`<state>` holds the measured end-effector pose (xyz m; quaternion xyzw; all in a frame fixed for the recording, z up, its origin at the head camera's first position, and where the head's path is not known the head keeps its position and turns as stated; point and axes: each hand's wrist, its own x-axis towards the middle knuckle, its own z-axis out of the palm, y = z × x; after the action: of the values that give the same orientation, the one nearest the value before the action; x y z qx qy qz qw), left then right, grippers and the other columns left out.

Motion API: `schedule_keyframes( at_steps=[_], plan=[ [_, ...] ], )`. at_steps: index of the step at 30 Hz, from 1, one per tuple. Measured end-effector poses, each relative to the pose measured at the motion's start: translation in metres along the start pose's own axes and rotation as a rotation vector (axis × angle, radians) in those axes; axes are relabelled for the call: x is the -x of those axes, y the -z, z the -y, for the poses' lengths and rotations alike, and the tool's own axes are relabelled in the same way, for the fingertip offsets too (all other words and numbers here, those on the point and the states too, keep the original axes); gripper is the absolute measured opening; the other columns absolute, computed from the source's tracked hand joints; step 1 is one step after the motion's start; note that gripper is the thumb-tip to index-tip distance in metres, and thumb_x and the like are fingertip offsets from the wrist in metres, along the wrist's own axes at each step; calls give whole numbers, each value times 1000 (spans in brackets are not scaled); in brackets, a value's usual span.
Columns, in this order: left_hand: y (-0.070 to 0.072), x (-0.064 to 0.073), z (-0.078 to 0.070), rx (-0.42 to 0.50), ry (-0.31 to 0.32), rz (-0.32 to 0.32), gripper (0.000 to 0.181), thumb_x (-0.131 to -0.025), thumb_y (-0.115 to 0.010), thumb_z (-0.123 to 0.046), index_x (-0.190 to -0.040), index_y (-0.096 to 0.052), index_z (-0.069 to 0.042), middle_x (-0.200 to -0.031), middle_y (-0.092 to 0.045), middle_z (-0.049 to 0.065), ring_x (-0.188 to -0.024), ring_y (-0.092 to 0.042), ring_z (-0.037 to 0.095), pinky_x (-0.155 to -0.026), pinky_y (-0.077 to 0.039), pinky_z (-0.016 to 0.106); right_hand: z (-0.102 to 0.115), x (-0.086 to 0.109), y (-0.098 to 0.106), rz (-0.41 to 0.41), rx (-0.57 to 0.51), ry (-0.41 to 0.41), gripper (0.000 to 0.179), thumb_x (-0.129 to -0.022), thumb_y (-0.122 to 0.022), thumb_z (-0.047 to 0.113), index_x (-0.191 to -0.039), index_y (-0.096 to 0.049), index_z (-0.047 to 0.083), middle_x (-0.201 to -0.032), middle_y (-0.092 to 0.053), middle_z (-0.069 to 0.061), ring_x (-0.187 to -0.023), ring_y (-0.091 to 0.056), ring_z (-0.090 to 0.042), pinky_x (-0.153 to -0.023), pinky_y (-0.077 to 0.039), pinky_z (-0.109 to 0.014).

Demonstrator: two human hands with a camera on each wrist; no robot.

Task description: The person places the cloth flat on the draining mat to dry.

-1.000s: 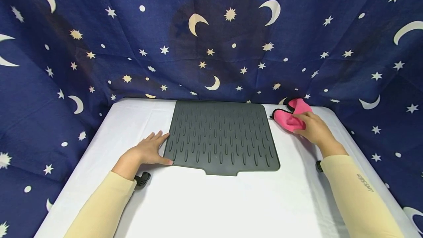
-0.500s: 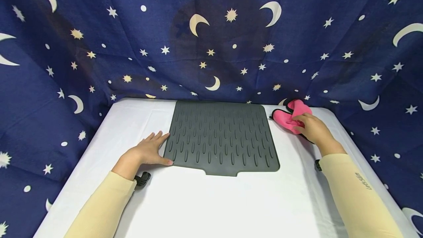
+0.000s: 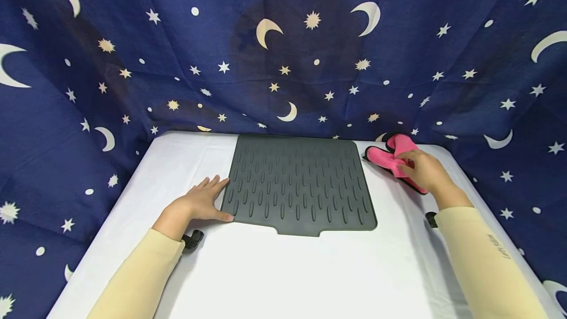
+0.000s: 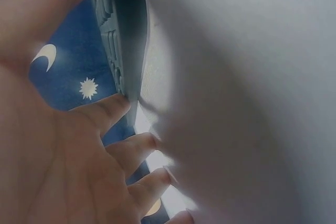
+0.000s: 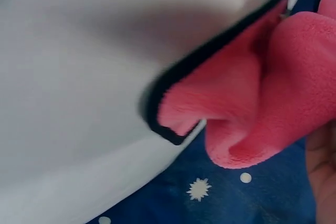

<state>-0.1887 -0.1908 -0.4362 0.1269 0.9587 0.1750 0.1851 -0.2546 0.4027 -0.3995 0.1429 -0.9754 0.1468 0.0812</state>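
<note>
A dark grey drying mat (image 3: 299,186) with raised ridges and a short front tab lies flat on the white table. My left hand (image 3: 202,203) rests at its left edge, fingers spread, with thumb and index finger touching the mat's side. In the left wrist view the fingers of the left hand (image 4: 63,150) stretch along the mat's edge (image 4: 128,30). Right of the mat, my right hand (image 3: 428,171) pinches a pink fleece cloth (image 3: 381,156) with black trim. The right wrist view shows the bunched cloth (image 5: 289,82), while most of the right hand (image 5: 321,166) falls outside it.
A white cloth covers the table (image 3: 354,274). Behind and on both sides hangs a dark blue curtain (image 3: 301,87) with moons and stars. The pink cloth lies near the table's back right corner, close to the curtain.
The pink cloth has shifted and folded under my right hand, and more of its black-trimmed near edge shows below the fingers. My left hand and the mat stay in place.
</note>
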Motion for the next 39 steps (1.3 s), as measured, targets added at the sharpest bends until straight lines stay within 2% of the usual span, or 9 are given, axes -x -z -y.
schedule_keyframes(
  at_steps=[5,12,18,21,25,30,39],
  plan=[
    [0,0,-2,1,7,1,117,-70,-83,-59,-159,-25,-11,-164,-17,22,-148,-11,50,-116,-12,65,9,1,15,-25,-25,-31,24,-92,-70,11,-114,-69,0,-95,-64,-17,-83,-58,-34,-77,-45,-53],
    [0,-1,-3,3,10,-6,117,-70,-83,-59,-160,-25,-11,-164,-17,22,-149,-11,49,-117,-11,65,24,-2,33,-106,-74,-62,23,-92,-70,11,-112,-69,-1,-94,-64,-19,-80,-60,-32,-67,-46,-42],
    [0,0,-3,6,6,-5,116,-71,-83,-58,-160,-24,-11,-164,-17,22,-148,-10,50,-117,-12,65,37,-5,40,-151,-111,-91,23,-94,-70,14,-113,-70,0,-95,-65,-18,-86,-60,-33,-71,-44,-39],
    [1,0,-3,4,4,-3,116,-71,-83,-58,-160,-24,-11,-164,-17,22,-148,-10,50,-117,-12,65,46,-6,45,-169,-123,-107,24,-94,-70,15,-113,-70,0,-94,-64,-17,-89,-62,-34,-70,-44,-32],
    [1,0,-2,4,9,0,116,-71,-83,-58,-160,-24,-11,-164,-16,22,-149,-10,49,-117,-12,65,58,-10,53,-194,-132,-121,25,-95,-70,16,-114,-69,0,-93,-62,-16,-86,-58,-31,-62,-40,-22],
    [1,1,-2,1,13,0,116,-71,-83,-58,-160,-24,-11,-164,-16,23,-148,-10,50,-117,-12,65,72,-17,65,-198,-129,-146,29,-97,-67,21,-118,-68,0,-95,-59,-16,-85,-50,-28,-59,-39,-23],
    [0,1,-2,6,10,-2,117,-71,-83,-58,-160,-24,-11,-163,-17,23,-148,-11,50,-116,-12,65,99,-30,84,-254,-153,-86,26,-96,-68,20,-116,-71,3,-96,-60,-14,-86,-50,-25,-62,-36,-21]
  ],
)
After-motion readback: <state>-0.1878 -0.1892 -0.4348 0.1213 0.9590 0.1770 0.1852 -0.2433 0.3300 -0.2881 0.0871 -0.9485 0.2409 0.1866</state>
